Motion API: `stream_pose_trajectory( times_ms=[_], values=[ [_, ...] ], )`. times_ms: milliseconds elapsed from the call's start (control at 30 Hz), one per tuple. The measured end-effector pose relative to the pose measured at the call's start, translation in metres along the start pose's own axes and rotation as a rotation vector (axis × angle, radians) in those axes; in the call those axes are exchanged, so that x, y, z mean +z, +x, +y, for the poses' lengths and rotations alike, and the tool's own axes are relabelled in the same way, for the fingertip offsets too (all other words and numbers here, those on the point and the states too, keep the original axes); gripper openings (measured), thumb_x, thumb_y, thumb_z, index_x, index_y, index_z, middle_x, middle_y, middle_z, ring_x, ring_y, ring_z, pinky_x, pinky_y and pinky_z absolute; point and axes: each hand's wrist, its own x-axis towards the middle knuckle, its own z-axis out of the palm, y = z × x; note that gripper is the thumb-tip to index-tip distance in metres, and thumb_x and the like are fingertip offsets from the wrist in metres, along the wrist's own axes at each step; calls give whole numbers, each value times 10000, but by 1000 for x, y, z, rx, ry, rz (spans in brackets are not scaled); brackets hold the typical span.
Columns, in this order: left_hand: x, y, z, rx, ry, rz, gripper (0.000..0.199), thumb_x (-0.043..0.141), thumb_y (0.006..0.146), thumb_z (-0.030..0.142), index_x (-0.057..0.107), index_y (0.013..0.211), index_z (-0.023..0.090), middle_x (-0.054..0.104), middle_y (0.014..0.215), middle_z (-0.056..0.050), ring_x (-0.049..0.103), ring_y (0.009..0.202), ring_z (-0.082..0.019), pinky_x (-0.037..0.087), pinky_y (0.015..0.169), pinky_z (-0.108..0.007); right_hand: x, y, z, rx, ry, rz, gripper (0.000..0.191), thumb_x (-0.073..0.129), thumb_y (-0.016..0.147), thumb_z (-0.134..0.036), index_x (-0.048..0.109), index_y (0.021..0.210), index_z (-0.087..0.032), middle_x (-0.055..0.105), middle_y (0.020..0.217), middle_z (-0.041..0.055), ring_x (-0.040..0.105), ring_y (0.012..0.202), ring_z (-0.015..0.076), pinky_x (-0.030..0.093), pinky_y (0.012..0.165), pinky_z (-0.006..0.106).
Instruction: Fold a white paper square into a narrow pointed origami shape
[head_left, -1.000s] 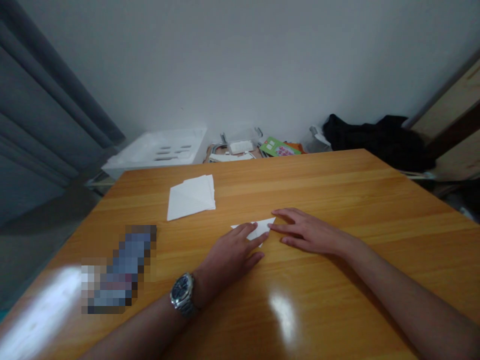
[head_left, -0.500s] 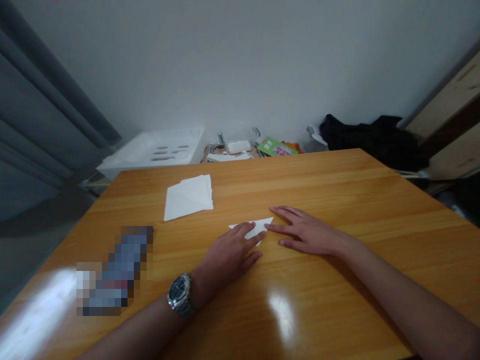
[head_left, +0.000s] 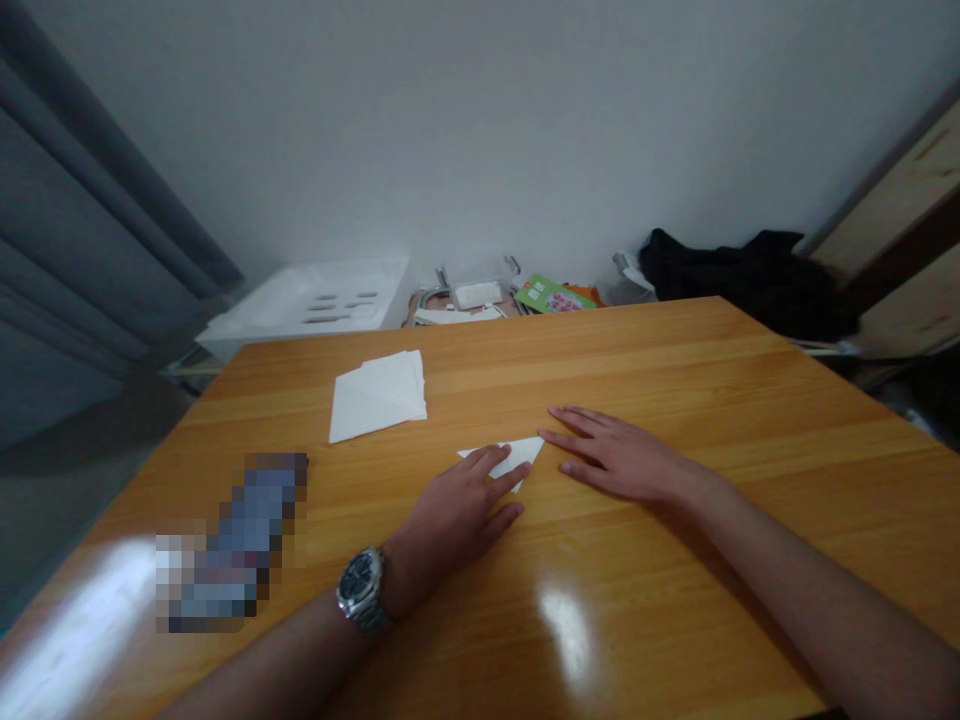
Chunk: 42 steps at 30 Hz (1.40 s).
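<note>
A small white paper folded into a triangle (head_left: 523,453) lies on the wooden table (head_left: 645,370). My left hand (head_left: 461,505), with a metal watch (head_left: 361,587) at the wrist, rests over the paper's left and middle part, fingers spread and pressing it down. Part of the paper is hidden beneath those fingers. My right hand (head_left: 619,455) is spread out with the palm down, and one fingertip reaches the paper's right corner. Neither hand is gripping anything.
A stack of white paper sheets (head_left: 379,397) lies at the table's back left. Nearer on the left is a pixelated, dark oblong object (head_left: 247,535). Beyond the far edge are a white foam tray (head_left: 300,295), a green booklet (head_left: 553,295) and black fabric (head_left: 742,280).
My right hand has shifted slightly up and to the right, its fingertip sliding from the paper's right part to its corner. My left hand and the paper stay in place.
</note>
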Motion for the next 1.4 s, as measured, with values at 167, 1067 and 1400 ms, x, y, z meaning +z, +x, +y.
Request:
stream_pose_trajectory(
  times_ms=[167,1067,1400],
  values=[
    [3,0,-1,4,14,9,488,512,996,406,472,1466,280,459,1506,-105,446,1382,-283,444,1113,-444,2,1,3,3,5,35,532,443,1016,-514,411,1519,-343,322,1618,50,348,1466,298,334,1181,519],
    [0,-5,-9,39,-27,-10,483,544,980,425,492,1450,324,349,1583,-108,400,1422,-305,390,1148,-483,-1,2,-11,-146,132,-47,600,583,945,-536,402,1505,-415,215,1663,37,245,1501,341,227,1195,599],
    [-8,-3,-11,59,-54,-50,512,541,983,405,463,1482,322,335,1599,-101,384,1440,-294,370,1169,-478,2,2,-15,-121,123,-65,570,554,958,-546,404,1497,-439,140,1680,23,186,1516,355,189,1200,608]
  ],
)
